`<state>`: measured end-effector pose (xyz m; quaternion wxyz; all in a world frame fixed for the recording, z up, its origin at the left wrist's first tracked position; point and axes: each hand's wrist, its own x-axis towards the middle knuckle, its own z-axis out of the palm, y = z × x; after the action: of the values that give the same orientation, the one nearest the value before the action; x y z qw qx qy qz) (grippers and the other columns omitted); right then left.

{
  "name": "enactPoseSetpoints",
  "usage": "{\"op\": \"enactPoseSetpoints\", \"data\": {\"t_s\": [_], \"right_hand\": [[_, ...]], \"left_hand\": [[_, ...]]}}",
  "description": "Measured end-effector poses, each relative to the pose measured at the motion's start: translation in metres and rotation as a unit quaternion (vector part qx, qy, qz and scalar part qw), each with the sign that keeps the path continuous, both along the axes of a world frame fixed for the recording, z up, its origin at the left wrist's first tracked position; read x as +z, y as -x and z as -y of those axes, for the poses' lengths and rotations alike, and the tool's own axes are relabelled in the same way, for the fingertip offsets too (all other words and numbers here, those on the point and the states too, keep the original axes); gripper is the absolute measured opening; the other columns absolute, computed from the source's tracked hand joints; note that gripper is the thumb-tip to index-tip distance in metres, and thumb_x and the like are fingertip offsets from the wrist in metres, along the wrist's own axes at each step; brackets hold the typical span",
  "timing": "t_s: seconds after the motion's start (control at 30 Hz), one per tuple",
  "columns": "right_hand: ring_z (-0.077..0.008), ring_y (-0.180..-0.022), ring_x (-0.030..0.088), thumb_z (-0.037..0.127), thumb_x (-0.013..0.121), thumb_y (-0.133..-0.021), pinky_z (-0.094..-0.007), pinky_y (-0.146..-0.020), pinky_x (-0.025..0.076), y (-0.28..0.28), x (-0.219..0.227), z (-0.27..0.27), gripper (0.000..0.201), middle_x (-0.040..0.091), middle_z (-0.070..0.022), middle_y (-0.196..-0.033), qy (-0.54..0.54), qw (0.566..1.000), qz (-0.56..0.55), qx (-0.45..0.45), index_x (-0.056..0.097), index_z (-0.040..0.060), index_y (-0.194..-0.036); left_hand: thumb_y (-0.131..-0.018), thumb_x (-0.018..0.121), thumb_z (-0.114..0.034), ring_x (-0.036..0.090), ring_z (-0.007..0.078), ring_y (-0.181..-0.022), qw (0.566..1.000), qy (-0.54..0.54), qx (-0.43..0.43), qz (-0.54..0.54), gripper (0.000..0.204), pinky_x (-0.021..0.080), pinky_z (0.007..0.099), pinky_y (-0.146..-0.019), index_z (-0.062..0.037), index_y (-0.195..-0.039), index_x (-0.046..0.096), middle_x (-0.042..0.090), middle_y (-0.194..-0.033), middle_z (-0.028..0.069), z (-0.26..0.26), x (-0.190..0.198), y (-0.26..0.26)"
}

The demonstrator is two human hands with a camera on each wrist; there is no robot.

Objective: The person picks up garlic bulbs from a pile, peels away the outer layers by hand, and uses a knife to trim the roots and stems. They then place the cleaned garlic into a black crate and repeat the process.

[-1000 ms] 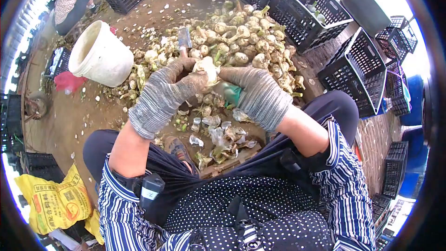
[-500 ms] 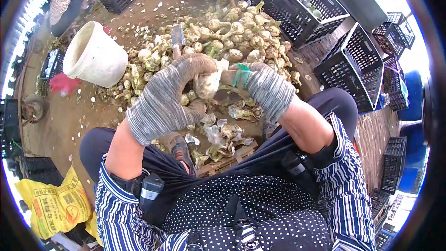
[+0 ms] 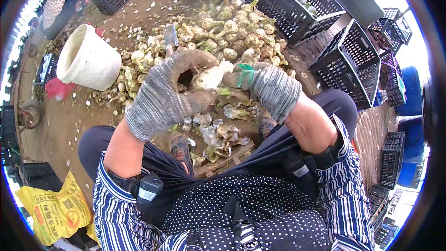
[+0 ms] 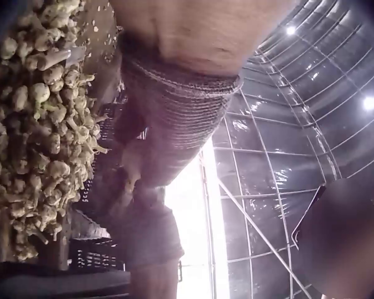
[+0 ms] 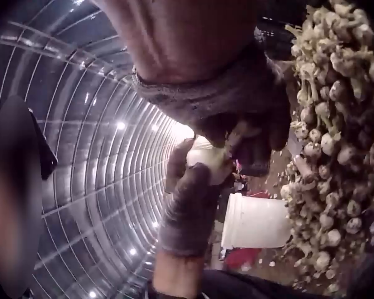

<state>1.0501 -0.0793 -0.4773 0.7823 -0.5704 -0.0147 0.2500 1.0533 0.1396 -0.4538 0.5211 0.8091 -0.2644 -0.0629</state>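
Observation:
Above the heap, a whitish garlic bulb (image 3: 206, 79) with papery skin is between both gloved hands. My left hand (image 3: 162, 90) grips it from the left, fingers over the top and thumb below. My right hand (image 3: 272, 86), with a green band (image 3: 245, 75) round a finger, pinches the bulb's right side, where pale skin sticks up. In the right wrist view, the bulb (image 5: 202, 156) shows pale between the dark gloves. The left wrist view leaves it mostly hidden. Beyond the left hand, a flat-bladed tool (image 3: 170, 35) lies on the heap of bulbs (image 3: 227, 37).
Peeled skins (image 3: 218, 139) litter the ground between the feet. A white bucket (image 3: 95, 60) stands left of the heap, and black crates (image 3: 348, 65) line the right. A yellow sack (image 3: 55, 209) lies at lower left. Another person (image 3: 58, 7) crouches at the far left.
The bulb has turned in the left hand, whose fingers have spread wider around it. The right hand has shifted slightly right, its green band now showing on top. The head view has drifted a little.

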Motion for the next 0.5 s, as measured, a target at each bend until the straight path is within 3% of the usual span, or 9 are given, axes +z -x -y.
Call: {"op": "enactPoseSetpoints", "data": {"t_s": [0.1, 0.13, 0.23, 0.37, 0.43, 0.47, 0.5], "right_hand": [[-0.0066, -0.067, 0.056, 0.021, 0.07, -0.081, -0.0228, -0.059, 0.045, 0.002, 0.007, -0.002, 0.02, 0.065, 0.0018, -0.081, 0.078, 0.994, -0.073, -0.002, 0.068, 0.007, -0.096], [-0.0056, -0.065, 0.054, 0.023, 0.069, -0.081, -0.0213, -0.055, 0.042, -0.006, -0.015, 0.001, 0.021, 0.065, 0.0024, -0.081, 0.046, 0.997, -0.053, 0.012, 0.068, 0.0086, -0.096], [-0.0046, -0.064, 0.053, 0.023, 0.068, -0.082, -0.0198, -0.052, 0.04, 0.008, 0.026, 0.018, 0.021, 0.064, 0.0034, -0.081, -0.004, 0.995, -0.062, 0.084, 0.068, 0.0078, -0.096], [-0.006, -0.061, 0.053, 0.023, 0.069, -0.081, -0.0211, -0.049, 0.04, 0.009, 0.009, 0.013, 0.022, 0.064, 0.0027, -0.079, 0.056, 0.996, -0.07, -0.022, 0.067, 0.007, -0.097], [-0.0071, -0.061, 0.054, 0.022, 0.069, -0.082, -0.0225, -0.049, 0.042, 0.01, 0.021, 0.017, 0.021, 0.064, 0.002, -0.078, 0.037, 0.994, -0.099, -0.007, 0.066, 0.0072, -0.096], [-0.0079, -0.069, 0.058, 0.022, 0.069, -0.082, -0.0224, -0.057, 0.046, 0.009, 0.018, 0.025, 0.025, 0.065, -0.0004, -0.085, 0.034, 0.996, -0.082, -0.008, 0.065, 0.0048, -0.1], [-0.0087, -0.078, 0.061, 0.021, 0.069, -0.082, -0.0222, -0.065, 0.049, 0.005, 0.014, 0.028, 0.029, 0.066, -0.0028, -0.092, 0.031, 0.997, -0.063, -0.007, 0.064, 0.0023, -0.103]], "left_hand": [[-0.067, 0.075, -0.011, 0.055, 0.0129, -0.098, 0.997, 0.061, -0.046, 0.003, 0.051, 0.045, 0.0283, -0.087, -0.0051, -0.114, 0.056, 0.059, -0.106, 0.0048, -0.003, -0.005, -0.009], [-0.067, 0.076, -0.012, 0.055, 0.0143, -0.1, 0.991, 0.108, -0.046, -0.067, 0.051, 0.043, 0.0294, -0.091, -0.0032, -0.113, 0.055, 0.058, -0.108, 0.0046, -0.003, -0.003, -0.007], [-0.067, 0.07, -0.013, 0.053, 0.0176, -0.109, 0.985, 0.119, -0.052, -0.113, 0.051, 0.04, 0.0337, -0.097, -0.0046, -0.114, 0.052, 0.057, -0.114, 0.0074, 0.0, 0.002, -0.008], [-0.067, 0.069, -0.012, 0.053, 0.0189, -0.11, 0.975, 0.144, -0.061, -0.156, 0.049, 0.04, 0.0344, -0.097, -0.0041, -0.112, 0.053, 0.057, -0.114, 0.0084, 0.002, -0.002, -0.01], [-0.068, 0.063, 0.0, 0.055, 0.0165, -0.103, 0.958, 0.23, -0.091, -0.147, 0.044, 0.043, 0.0319, -0.093, -0.0023, -0.11, 0.054, 0.059, -0.107, 0.0076, 0.003, -0.004, -0.009], [-0.067, 0.061, 0.0, 0.057, 0.0196, -0.104, 0.955, 0.26, -0.083, -0.113, 0.044, 0.044, 0.0337, -0.093, -0.0025, -0.111, 0.054, 0.06, -0.109, 0.0109, 0.007, -0.008, -0.008], [-0.068, 0.065, -0.005, 0.059, 0.0237, -0.103, 0.91, 0.323, -0.085, -0.245, 0.045, 0.048, 0.0356, -0.09, -0.0031, -0.112, 0.054, 0.06, -0.11, 0.0133, 0.002, -0.003, -0.007]]}}
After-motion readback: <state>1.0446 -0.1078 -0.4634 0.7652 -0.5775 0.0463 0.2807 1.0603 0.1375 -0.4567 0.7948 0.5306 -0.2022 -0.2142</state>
